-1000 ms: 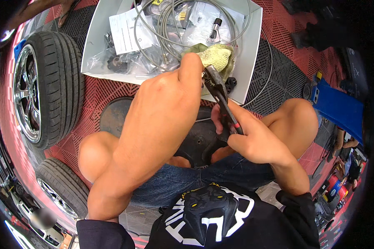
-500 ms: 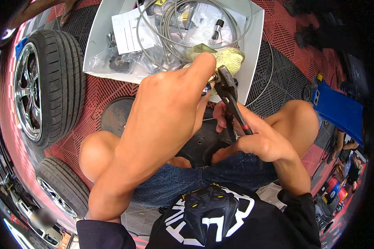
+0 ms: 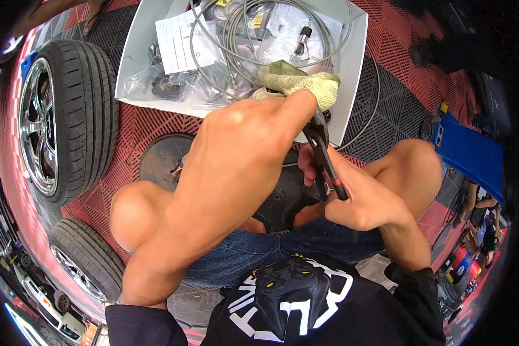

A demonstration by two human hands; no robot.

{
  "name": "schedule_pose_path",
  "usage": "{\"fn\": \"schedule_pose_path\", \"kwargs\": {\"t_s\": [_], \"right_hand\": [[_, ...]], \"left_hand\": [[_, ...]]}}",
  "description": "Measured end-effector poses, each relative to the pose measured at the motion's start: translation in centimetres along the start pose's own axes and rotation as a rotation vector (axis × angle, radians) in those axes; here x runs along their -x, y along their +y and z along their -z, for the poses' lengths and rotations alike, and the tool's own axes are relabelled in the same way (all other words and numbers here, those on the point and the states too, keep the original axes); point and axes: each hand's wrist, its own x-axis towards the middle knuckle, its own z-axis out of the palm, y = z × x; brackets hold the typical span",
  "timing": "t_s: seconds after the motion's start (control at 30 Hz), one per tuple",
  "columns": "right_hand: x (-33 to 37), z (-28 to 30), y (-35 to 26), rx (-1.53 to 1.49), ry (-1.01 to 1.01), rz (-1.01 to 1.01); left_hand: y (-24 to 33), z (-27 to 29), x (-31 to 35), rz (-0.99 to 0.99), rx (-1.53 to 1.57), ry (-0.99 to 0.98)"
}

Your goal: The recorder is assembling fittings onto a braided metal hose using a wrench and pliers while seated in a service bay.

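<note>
My right hand (image 3: pixel 360 199) is wrapped round the handles of dark pliers (image 3: pixel 319 141) with a red band on the grip. The pliers point up and away from me, and their jaws are partly covered by the fingers of my left hand (image 3: pixel 242 141). That hand is closed, its back turned up, right at the jaws; whatever it pinches is hidden beneath it. Just beyond lies a yellow-green work glove (image 3: pixel 311 83) in a white box (image 3: pixel 354 75). A coiled grey hose (image 3: pixel 228 49) rests in the box over plastic bags and paper sheets (image 3: pixel 181 43).
A small tool with a black knob (image 3: pixel 303 43) lies in the box. On my left stand a large tyre on a chrome wheel (image 3: pixel 86 121) and a second tyre (image 3: pixel 92 254). A dark round plate (image 3: pixel 158 158) sits between my knees and the box. A blue object (image 3: pixel 470 147) is at right.
My left hand has shifted slightly right and now covers the plier jaws and the shiny piece seen by its fingers before. The right hand and pliers have barely moved.
</note>
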Motion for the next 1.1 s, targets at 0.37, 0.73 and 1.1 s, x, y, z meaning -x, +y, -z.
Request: {"fn": "schedule_pose_path", "kwargs": {"t_s": [0.37, 0.73, 1.1], "right_hand": [[0.0, -0.1, -0.4, -0.225, 0.029, -0.061], [-0.2, -0.5, -0.1, -0.110, 0.093, 0.012], [-0.7, -1.0, -0.4, -0.296, 0.161, -0.050]], "left_hand": [[-0.3, 0.0, 0.1, 0.021, 0.026, 0.023], [0.0, 0.1, 0.0, 0.010, 0.021, 0.030], [-0.3, -0.1, -0.1, 0.024, -0.040, 0.021]]}}
